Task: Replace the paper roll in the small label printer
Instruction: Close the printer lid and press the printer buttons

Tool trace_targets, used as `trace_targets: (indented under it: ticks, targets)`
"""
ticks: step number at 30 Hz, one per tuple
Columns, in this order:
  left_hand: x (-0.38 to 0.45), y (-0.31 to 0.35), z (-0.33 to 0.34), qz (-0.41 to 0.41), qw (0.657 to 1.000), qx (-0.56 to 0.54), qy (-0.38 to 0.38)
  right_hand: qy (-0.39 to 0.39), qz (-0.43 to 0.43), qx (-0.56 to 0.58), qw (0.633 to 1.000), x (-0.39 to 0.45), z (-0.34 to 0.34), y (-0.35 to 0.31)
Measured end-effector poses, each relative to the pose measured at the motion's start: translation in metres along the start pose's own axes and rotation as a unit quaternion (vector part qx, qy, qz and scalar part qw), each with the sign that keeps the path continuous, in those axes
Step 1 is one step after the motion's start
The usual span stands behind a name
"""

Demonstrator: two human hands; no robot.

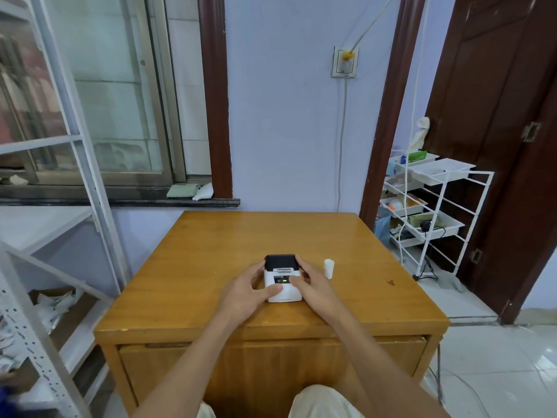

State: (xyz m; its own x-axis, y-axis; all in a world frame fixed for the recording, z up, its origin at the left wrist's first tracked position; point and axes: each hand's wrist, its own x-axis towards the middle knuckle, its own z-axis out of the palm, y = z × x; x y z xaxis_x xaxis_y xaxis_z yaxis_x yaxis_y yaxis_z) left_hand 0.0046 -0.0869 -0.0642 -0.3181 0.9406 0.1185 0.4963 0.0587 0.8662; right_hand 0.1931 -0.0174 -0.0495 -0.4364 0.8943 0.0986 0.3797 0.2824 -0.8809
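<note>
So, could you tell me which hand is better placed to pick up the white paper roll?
The right hand. The paper roll stands on the table just beyond its fingers, while the left hand sits across the printer.

You're sitting at a glossy wooden table (229,254), with a white wire rack of trays (434,206) standing by the dark door (497,116) and what may be folded cloths (190,190) lying on the windowsill (120,202).
</note>
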Motion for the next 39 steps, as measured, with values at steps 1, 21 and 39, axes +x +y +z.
trace_targets:
  ticks: [1, 21, 39]
  targets:
    - [-0.0001, -0.0004, -0.0002, 0.001, 1.0, 0.001, 0.002, 0.003, 0.001, 0.003, 1.0, 0.0002, 0.0005, 0.0008]
    - [0.0005, -0.0017, -0.0011, 0.013, 1.0, -0.012, 0.003, 0.013, -0.007, 0.015, 1.0, 0.0012, 0.0007, 0.0052]
    - [0.0006, -0.001, 0.0001, 0.015, 1.0, 0.009, 0.012, 0.021, -0.017, -0.011, 1.0, 0.0022, 0.0003, 0.0039]
